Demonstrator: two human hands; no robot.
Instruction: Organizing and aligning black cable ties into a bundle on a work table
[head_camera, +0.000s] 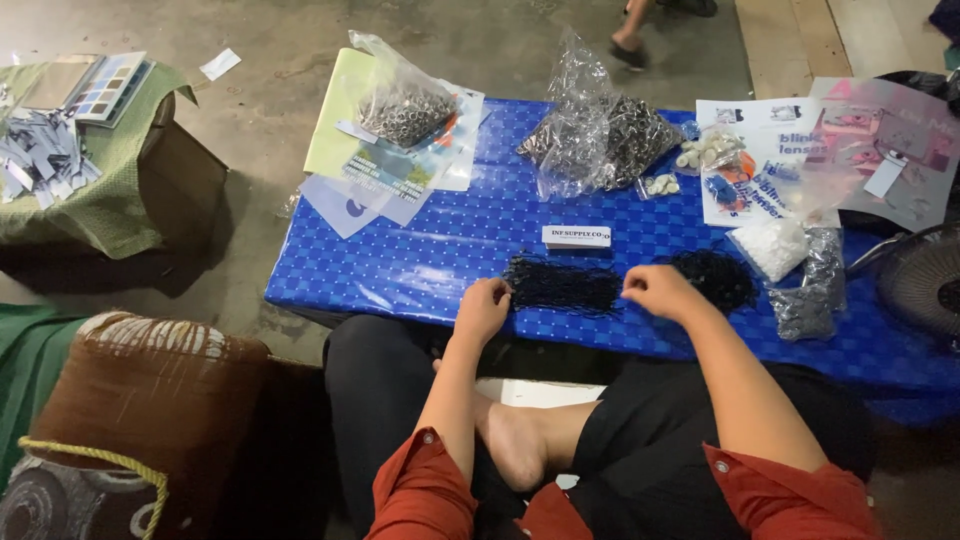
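Sorting Dark Cords on a Low Blue Desk

Resting at the near edge of a low desk covered in a shiny blue checked cloth, both hands work at a flat bundle of thin black cords laid side by side. The left hand sits at the bundle's left end with its fingers curled closed onto the cord ends; the right hand sits at the right end, fingers bent down narrow on the strands, though whether they actually pinch any cannot be told. Just beyond the right hand lies a loose heap of more black cord, touching or nearly touching the knuckles.

Behind the bundle, a small white rectangular label card lies flat on the cloth. Farther back stand two clear plastic bags of small metal rings: one crumpled at the centre, one resting on a stack of pale green and white printed sheets that overhangs the desk's left corner. To the right lie small clear bags of white beads, a clear packet of white pieces, a grey packet and glossy printed sheets. A dark round fan grille crowds the right edge.

Off the desk, a box draped in green cloth holds grey paper strips, and a brown cushion lies at near left. The person sits cross-legged, a bare foot under the forearms
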